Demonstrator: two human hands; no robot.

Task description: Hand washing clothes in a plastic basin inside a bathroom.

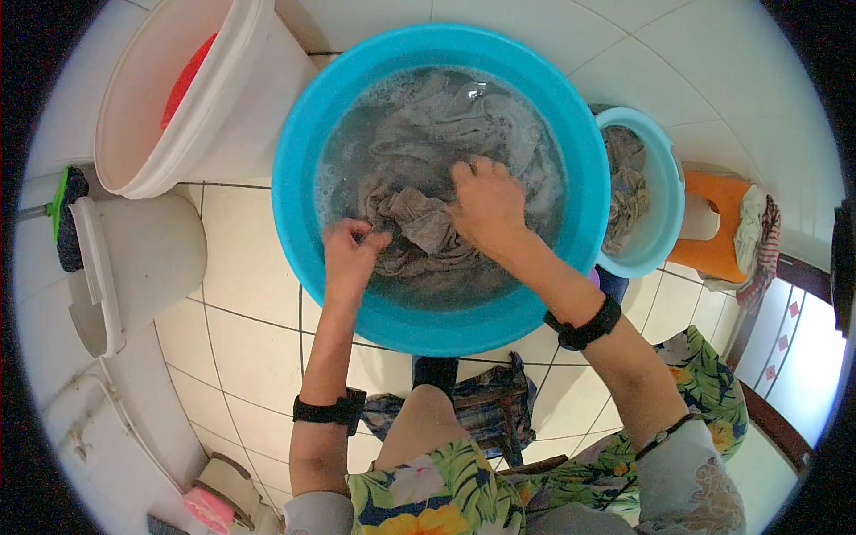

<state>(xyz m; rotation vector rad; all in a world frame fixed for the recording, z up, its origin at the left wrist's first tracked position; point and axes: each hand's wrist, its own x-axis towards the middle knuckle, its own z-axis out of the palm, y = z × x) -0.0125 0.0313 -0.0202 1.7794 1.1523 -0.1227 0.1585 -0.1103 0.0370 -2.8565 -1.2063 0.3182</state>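
Observation:
A big round blue basin (299,178) of cloudy grey water holds soaked grey-brown cloth (419,218), part of it bunched above the surface. At the cloth's left edge, my left hand (350,254) is closed, thumb and forefinger pinched together on it. On the right side of the bunch, my right hand (489,203) is closed, its curled fingers gripping the fabric. Some fingertips are hidden by the folds and by the hand itself. More cloth lies sunk in the water toward the far side, under thin suds.
Right of the basin stands a smaller light-blue tub (669,214) with wet cloth inside. Beyond it, an orange stool (713,223) carries folded cloths. At the left are a tall white bucket (218,116) with something red inside and a pale bin (152,259). Wall tiles rise behind the basin.

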